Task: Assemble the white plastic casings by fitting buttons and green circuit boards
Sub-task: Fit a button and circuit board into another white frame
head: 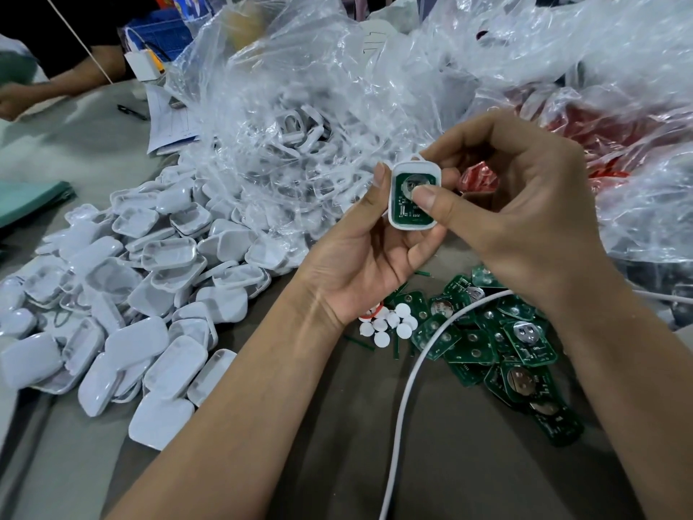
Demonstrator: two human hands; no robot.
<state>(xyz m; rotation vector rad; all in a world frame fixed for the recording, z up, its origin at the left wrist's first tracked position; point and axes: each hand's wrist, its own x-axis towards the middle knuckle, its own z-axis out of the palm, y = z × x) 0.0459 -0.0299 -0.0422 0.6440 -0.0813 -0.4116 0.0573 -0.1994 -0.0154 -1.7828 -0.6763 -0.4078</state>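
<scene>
Casing [394,215] held above scattered boards [483,339], cable [405,407] crossing them.

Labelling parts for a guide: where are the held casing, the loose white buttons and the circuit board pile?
held casing [398,222], head view, lower white rim
white buttons [390,324], head view, middle disc
circuit board pile [487,343], head view, central board

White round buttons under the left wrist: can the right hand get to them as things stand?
Probably not right away. The right hand is pressing its thumb on the green board inside the casing that the left hand holds. The buttons lie open on the table, just below the left wrist.
</scene>
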